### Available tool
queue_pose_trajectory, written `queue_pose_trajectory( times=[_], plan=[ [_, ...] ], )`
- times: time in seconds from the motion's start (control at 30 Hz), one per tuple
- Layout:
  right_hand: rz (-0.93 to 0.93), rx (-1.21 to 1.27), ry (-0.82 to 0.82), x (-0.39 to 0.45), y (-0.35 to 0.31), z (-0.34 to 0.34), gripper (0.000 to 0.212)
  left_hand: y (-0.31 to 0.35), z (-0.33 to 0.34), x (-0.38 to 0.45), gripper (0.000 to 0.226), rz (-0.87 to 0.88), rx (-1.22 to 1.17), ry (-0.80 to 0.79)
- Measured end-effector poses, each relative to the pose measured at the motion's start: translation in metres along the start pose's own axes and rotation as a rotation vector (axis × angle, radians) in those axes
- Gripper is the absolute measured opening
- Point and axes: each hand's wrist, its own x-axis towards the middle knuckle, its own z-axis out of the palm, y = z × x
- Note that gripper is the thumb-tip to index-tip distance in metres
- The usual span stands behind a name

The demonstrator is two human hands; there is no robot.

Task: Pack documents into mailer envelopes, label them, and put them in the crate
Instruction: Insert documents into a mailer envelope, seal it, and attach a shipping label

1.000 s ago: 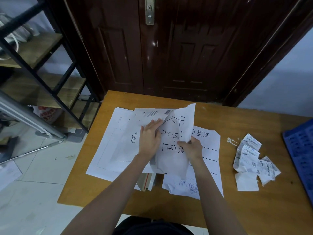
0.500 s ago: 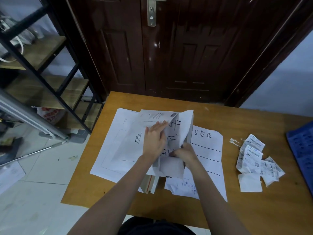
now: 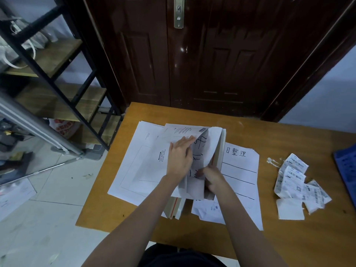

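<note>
Wooden table (image 3: pixel 279 245), centre. Left hand (image 3: pixel 180 158) flat, fingers straight and together, pressing the white mailer envelope (image 3: pixel 152 160) on the envelope stack. Right hand (image 3: pixel 212 179) just beside it at 4 o'clock, fingers curled, gripping the folded handwritten document (image 3: pixel 205 149) standing half inside the mailer's mouth. Lined sheets (image 3: pixel 240 170) lie under the right hand, at 3 o'clock from the mailer. Shipping labels (image 3: pixel 297 184) heaped at 3 o'clock, well apart. Blue crate (image 3: pixel 346 170) at the table's right edge. Dark door (image 3: pixel 212 54) at 12 o'clock; shelf rack (image 3: pixel 57 64) at 10 o'clock.
</note>
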Motion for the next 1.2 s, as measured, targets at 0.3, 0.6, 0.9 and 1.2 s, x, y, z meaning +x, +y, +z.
queue_pose_trajectory(
  times=[0.3, 0.6, 0.9, 1.2],
  plan=[
    [-0.012, -0.096, -0.005, 0.005, 0.003, 0.007, 0.036, -0.002, 0.001, -0.004, 0.046, -0.008, -0.01, -0.018],
    [-0.121, -0.214, 0.162, 0.003, 0.004, -0.007, 0.005, -0.002, 0.002, -0.005, 0.044, -0.016, -0.017, -0.02],
    [0.035, 0.125, -0.068, -0.006, -0.004, -0.028, 0.008, -0.004, 0.0, -0.002, 0.044, -0.006, 0.001, -0.023],
    [-0.074, -0.053, -0.014, -0.001, 0.002, -0.031, 0.006, -0.006, 0.0, -0.001, 0.045, 0.008, 0.021, 0.002]
  ],
)
